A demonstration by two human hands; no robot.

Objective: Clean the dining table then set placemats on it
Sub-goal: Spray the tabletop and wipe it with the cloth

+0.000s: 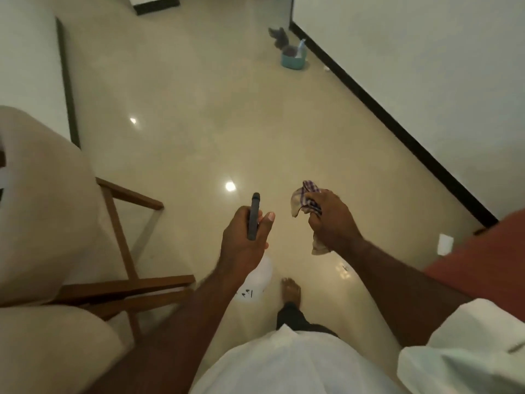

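Note:
My left hand [244,240] grips a spray bottle by its dark trigger head [253,217]; the white bottle body [257,282] hangs below my wrist. My right hand [331,220] is closed on a crumpled checked cloth [305,199], white with purple lines, which sticks out above and below my fist. Both hands are held out over the glossy cream floor. Neither the dining table nor any placemat is in view.
A cream armchair with a wooden frame [125,240] stands at the left. A teal basket [294,59] with grey cloths sits far ahead by the white wall with black skirting [397,132]. A reddish surface [480,260] lies at the right. My bare foot [291,290] is on the floor.

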